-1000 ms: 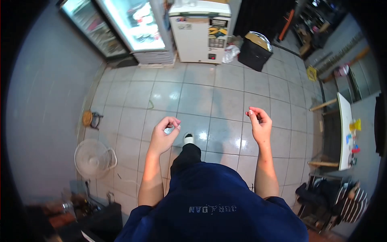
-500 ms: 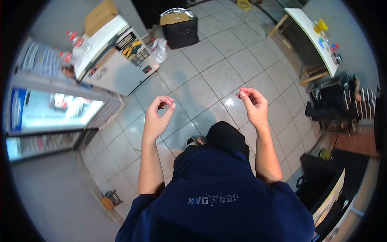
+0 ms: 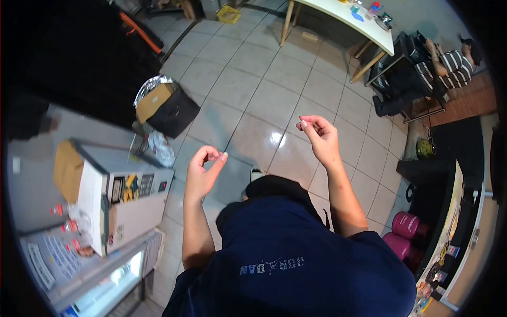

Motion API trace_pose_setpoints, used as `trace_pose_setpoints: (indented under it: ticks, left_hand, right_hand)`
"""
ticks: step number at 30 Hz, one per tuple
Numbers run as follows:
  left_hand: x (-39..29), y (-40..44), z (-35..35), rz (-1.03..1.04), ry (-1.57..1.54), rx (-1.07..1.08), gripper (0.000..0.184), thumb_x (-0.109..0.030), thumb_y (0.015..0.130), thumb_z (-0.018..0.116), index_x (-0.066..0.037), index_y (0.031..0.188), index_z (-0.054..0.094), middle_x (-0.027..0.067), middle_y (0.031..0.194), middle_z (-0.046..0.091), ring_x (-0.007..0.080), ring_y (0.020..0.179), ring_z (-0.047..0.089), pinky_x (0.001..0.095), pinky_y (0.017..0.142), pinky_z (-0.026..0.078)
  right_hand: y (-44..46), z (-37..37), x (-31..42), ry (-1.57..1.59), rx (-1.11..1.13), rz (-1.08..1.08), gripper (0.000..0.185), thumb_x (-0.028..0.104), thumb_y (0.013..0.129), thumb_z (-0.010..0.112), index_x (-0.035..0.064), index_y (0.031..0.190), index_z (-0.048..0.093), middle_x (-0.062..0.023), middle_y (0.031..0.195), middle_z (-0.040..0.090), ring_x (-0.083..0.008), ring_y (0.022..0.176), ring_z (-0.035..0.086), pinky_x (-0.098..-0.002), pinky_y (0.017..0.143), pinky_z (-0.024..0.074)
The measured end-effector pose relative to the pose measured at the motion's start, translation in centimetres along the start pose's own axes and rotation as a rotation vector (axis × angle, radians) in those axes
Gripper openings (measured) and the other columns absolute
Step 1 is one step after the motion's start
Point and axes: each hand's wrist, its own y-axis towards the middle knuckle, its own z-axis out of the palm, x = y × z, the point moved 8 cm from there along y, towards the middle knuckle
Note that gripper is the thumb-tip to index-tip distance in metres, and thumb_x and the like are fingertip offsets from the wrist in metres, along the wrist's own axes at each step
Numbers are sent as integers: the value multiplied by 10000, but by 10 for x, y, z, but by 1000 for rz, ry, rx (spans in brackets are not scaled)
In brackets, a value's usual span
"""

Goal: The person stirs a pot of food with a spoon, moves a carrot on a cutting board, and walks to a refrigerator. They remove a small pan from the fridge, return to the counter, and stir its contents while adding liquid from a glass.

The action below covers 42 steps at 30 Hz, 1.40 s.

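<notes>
My left hand is in front of my body, over the tiled floor. Its fingers curl towards the thumb in a loose pinch, with nothing visible in it. Farther right and slightly higher in the view is my right hand, also closed in a loose pinch and holding nothing visible. Neither hand touches any object. The black bag with a cardboard piece and silver lining lies beyond my left hand.
A white freezer and lit fridge stand at left. A white table is at the top. At right are a seated person in a striped shirt, a dark counter and pink cylinders.
The view has turned to the right: freezer and bag have shifted left and down, while the table and seated person have moved up. Both hands keep their closed shape.
</notes>
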Motion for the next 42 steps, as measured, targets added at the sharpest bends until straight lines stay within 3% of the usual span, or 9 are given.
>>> trace_pose_setpoints:
  ticks: [8,10,17,25,28,31,34,38,42]
  left_hand:
    - [-17,175,0,81,32,134,131,-96,898,682,27,877,641,38,891,620,94,811,560,233,754,455]
    - [-19,222,2,103,47,214,122,-79,939,623,31,913,669,14,905,620,60,820,528,206,727,409]
    - [-24,413,-9,124,114,351,206,-125,968,587,49,956,697,66,968,650,131,957,584,246,856,436]
    - [-58,603,-8,212,140,409,158,-91,931,629,47,908,703,77,907,647,142,879,603,257,794,465]
    - [-54,661,13,208,126,442,148,-78,927,639,55,903,700,40,929,625,82,841,549,208,730,415]
    - [-39,723,43,237,146,509,103,-74,884,688,26,900,707,56,906,644,110,845,599,240,760,467]
    - [-25,781,74,186,144,543,110,-77,877,699,18,932,691,43,913,642,103,850,597,245,766,462]
    - [-18,862,109,-10,61,520,106,-60,884,686,-7,954,628,34,929,638,102,887,593,253,796,451]
    - [-46,926,134,55,-37,555,90,-24,882,666,-26,917,584,45,953,626,115,936,584,263,816,451]
  right_hand:
    - [131,7,24,-14,-129,-104,153,89,920,649,-28,1017,669,-60,877,696,-115,837,669,-242,758,509]
    - [161,9,14,-37,-188,-72,148,86,917,653,-25,1014,669,-54,867,697,-111,809,669,-238,743,508]
    - [289,23,-3,-8,-391,-46,154,109,939,645,-20,1020,668,-43,882,694,-99,812,662,-223,723,494]
    - [419,35,25,-20,-514,-61,151,128,939,652,-16,970,686,-53,848,700,-94,814,646,-234,741,489]
    - [461,21,17,-61,-575,-80,214,179,971,606,-14,939,695,-62,839,705,-100,801,633,-248,750,477]
    - [510,-1,-4,24,-595,-77,404,307,1025,476,-6,910,704,-67,822,709,-120,797,610,-284,761,439]
    - [568,-27,-7,6,-597,-117,416,318,1027,470,-7,913,702,-66,825,709,-119,795,609,-283,758,436]
    - [653,-62,-5,-34,-655,-46,359,283,1014,516,-8,911,699,-65,836,710,-112,807,614,-281,770,454]
    - [738,-78,6,19,-648,-51,190,177,953,636,-1,912,688,-43,838,702,-89,829,624,-266,788,492]
